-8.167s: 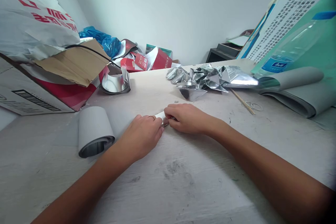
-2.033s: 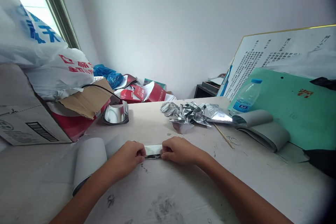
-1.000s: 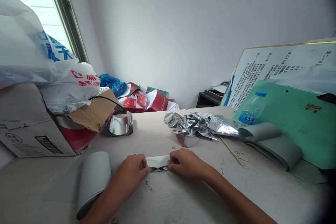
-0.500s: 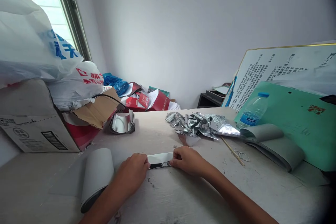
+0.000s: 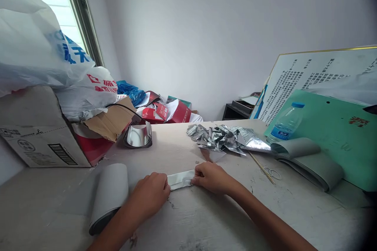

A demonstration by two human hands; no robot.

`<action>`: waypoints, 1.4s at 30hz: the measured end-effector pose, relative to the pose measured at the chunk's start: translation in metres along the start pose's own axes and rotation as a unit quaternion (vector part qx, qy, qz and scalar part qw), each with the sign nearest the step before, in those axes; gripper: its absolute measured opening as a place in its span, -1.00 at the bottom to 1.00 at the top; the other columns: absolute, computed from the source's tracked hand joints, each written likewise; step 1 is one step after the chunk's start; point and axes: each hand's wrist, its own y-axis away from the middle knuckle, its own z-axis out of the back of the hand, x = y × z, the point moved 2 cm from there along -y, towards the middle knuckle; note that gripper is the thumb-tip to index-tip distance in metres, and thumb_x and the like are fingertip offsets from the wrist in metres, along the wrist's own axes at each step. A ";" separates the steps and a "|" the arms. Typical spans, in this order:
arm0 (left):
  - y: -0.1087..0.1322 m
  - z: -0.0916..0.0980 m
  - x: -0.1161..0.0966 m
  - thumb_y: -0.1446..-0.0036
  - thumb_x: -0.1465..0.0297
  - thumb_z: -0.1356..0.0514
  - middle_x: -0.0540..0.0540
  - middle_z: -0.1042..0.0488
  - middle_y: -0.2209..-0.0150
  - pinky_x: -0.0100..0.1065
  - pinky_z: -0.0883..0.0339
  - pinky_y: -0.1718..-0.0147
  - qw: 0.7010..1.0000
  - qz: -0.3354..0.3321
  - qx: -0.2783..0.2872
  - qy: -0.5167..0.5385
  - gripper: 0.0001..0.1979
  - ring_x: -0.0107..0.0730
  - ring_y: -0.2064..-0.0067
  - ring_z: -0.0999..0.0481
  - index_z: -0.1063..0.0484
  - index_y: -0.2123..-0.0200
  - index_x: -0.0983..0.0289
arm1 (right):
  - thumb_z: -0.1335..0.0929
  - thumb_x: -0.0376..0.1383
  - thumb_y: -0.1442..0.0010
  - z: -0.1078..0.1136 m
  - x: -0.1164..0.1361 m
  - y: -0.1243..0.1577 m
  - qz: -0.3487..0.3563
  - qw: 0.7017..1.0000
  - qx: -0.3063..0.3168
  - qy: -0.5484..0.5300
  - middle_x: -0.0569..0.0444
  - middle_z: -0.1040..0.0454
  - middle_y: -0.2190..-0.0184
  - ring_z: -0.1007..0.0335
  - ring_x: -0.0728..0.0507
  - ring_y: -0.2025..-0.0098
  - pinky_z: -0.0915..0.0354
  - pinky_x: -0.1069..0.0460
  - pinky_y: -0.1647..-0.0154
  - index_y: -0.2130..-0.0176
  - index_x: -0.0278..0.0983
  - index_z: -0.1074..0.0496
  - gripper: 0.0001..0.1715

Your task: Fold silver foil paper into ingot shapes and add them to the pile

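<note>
A narrow silvery strip of foil paper (image 5: 180, 180) with a lengthwise fold is stretched between my hands, low over the table (image 5: 206, 219). My left hand (image 5: 153, 192) pinches its left end, fingers curled. My right hand (image 5: 210, 178) grips the right end between thumb and bent fingers. Beside my left forearm lies a rolled grey sheet (image 5: 110, 192). Beyond my right hand is a heap of folded silver foil pieces (image 5: 222, 139).
A clear bottle with a blue cap (image 5: 285, 123), a wooden stick (image 5: 262, 168) and a folded grey sheet (image 5: 315, 164) lie to the right, near a green board (image 5: 332, 125). At left are a cardboard box (image 5: 38, 133), plastic bags (image 5: 32, 47) and a curved silver sheet (image 5: 137, 136).
My left hand has shifted slightly right. The strip's front edge, dark and reflective before, now looks pale, and the strip tilts a little. The view has shifted slightly.
</note>
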 end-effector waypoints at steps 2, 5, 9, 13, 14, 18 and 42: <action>0.002 0.000 -0.002 -0.25 0.38 -0.02 0.14 -0.51 0.21 -0.28 -0.06 0.37 1.000 -0.005 0.007 -0.003 -0.79 -0.15 0.20 -0.47 -0.42 0.35 0.23 | -0.39 -0.13 -0.15 0.001 0.000 0.001 0.008 1.000 0.008 0.000 0.10 -0.52 0.30 -0.32 -0.03 0.28 0.05 0.09 0.39 0.39 -0.27 -0.49 -0.75; 0.005 -0.001 -0.005 -0.22 0.40 -0.04 0.14 -0.51 0.22 -0.27 -0.02 0.40 1.000 -0.006 0.010 -0.009 -0.81 -0.15 0.23 -0.46 -0.42 0.38 0.23 | -0.41 -0.15 -0.11 0.001 0.000 0.002 0.011 1.000 0.020 0.001 0.10 -0.51 0.33 -0.31 -0.03 0.30 0.04 0.09 0.39 0.40 -0.27 -0.50 -0.78; 0.007 -0.003 -0.008 -0.17 0.43 -0.08 0.15 -0.50 0.23 -0.27 -0.06 0.38 1.000 0.002 0.000 -0.013 -0.85 -0.14 0.22 -0.46 -0.43 0.39 0.24 | -0.43 -0.16 -0.07 0.001 0.000 0.004 0.000 1.000 0.022 -0.001 0.10 -0.51 0.34 -0.29 -0.02 0.33 0.05 0.10 0.40 0.40 -0.27 -0.51 -0.79; 0.005 -0.005 -0.010 -0.17 0.45 -0.10 0.10 -0.49 0.22 -0.27 -0.14 0.28 0.999 -0.024 -0.022 0.000 -0.87 -0.20 0.17 -0.44 -0.44 0.37 0.23 | -0.43 -0.16 -0.07 0.001 0.001 0.004 -0.001 1.000 0.019 -0.004 0.11 -0.51 0.34 -0.29 -0.01 0.33 0.05 0.10 0.41 0.41 -0.27 -0.50 -0.79; 0.004 -0.005 -0.010 -0.14 0.50 -0.10 0.08 -0.48 0.19 -0.28 -0.16 0.23 0.998 -0.050 -0.028 0.014 -0.86 -0.22 0.13 -0.43 -0.45 0.33 0.21 | -0.43 -0.16 -0.07 0.001 0.001 0.004 0.000 1.000 0.019 -0.004 0.11 -0.51 0.34 -0.29 -0.01 0.33 0.06 0.10 0.42 0.42 -0.27 -0.50 -0.79; 0.003 -0.010 -0.011 0.04 0.74 -0.04 0.04 -0.39 -0.07 -0.27 -0.17 0.03 0.984 -0.171 -0.032 0.048 -0.49 -0.25 -0.08 -0.33 -0.47 0.13 0.12 | -0.43 -0.14 -0.07 0.001 -0.002 0.003 0.007 1.000 0.023 -0.007 0.13 -0.51 0.36 -0.29 0.00 0.34 0.07 0.10 0.43 0.42 -0.27 -0.49 -0.76; 0.009 -0.013 -0.017 -0.02 0.45 -0.27 -0.05 -0.42 0.20 -0.34 -0.20 0.19 0.979 -0.169 0.017 0.112 -0.77 -0.35 0.16 -0.40 -0.50 0.21 0.10 | -0.37 -0.35 -0.13 -0.015 0.006 -0.002 0.123 0.987 -0.092 -0.048 0.10 -0.47 0.23 -0.31 0.01 0.22 -0.10 0.10 0.23 0.31 -0.28 -0.46 -0.94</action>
